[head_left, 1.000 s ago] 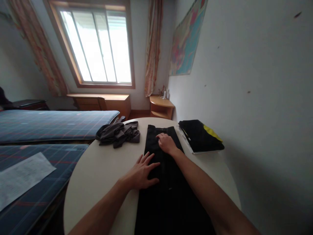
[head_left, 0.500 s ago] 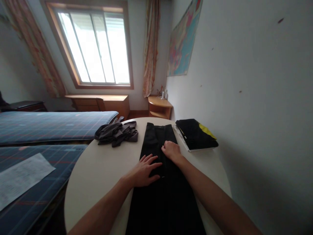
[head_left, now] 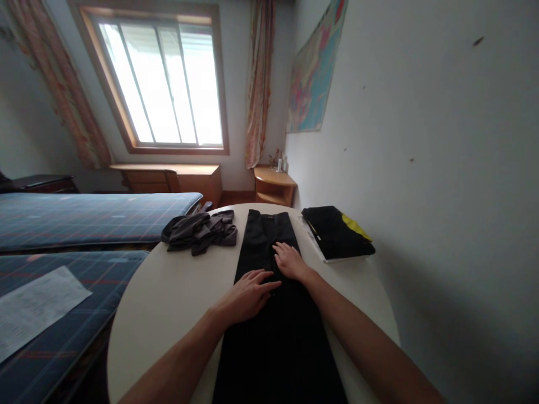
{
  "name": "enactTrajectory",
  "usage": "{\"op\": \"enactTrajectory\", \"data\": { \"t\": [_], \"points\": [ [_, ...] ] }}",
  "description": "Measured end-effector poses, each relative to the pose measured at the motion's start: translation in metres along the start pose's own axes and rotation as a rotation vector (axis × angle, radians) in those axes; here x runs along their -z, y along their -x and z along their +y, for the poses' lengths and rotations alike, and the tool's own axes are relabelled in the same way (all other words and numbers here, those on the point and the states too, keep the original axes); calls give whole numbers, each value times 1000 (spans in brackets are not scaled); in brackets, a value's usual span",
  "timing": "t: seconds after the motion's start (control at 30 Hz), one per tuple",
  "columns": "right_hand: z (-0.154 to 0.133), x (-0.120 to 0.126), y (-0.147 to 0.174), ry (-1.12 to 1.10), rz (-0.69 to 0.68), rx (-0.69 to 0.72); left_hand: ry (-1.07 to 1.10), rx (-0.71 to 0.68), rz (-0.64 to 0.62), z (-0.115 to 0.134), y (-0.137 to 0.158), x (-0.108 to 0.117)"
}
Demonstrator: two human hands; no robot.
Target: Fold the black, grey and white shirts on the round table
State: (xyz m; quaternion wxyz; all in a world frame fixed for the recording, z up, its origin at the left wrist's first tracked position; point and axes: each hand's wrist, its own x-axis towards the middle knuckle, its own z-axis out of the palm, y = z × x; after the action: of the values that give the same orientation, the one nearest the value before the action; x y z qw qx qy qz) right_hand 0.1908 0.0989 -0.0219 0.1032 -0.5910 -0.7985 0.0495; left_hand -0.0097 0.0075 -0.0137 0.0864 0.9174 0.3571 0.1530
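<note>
A pair of black trousers point(head_left: 281, 348) lies lengthwise on the round white table point(head_left: 168, 303), with the waistband at the far end and the near end running out of view at the bottom. My left hand point(head_left: 251, 293) rests on the cloth near its left edge, fingers stretched out. Farther up and to the right, my right hand point(head_left: 289, 261) lies on the trousers below the waistband, its fingers extended. Neither hand grips the fabric.
A crumpled dark grey garment point(head_left: 201, 230) sits at the table's far left. Folded black-and-yellow clothing point(head_left: 337, 231) lies on the far right, near the white wall point(head_left: 446, 213). Plaid mattresses point(head_left: 92, 219) stand to the left, one bearing a paper sheet point(head_left: 40, 308).
My right hand has uncurled and now lies with its fingers extended. The waistband end of the trousers has shifted slightly left. My left hand stays in about the same place.
</note>
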Motion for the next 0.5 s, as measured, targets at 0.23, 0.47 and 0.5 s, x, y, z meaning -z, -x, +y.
{"op": "enactTrajectory", "data": {
  "t": [0.23, 0.47, 0.5],
  "points": [
    [9, -3, -2, 3, -91, -20, -68, 76, 34, 5, -9, 0],
    [-4, 16, -8, 83, 172, -45, -7, 76, -21, 7, 2, 4],
    [-10, 19, -4, 100, 172, -54, -5, 79, -39, 5, 4, 3]
  ]
}}
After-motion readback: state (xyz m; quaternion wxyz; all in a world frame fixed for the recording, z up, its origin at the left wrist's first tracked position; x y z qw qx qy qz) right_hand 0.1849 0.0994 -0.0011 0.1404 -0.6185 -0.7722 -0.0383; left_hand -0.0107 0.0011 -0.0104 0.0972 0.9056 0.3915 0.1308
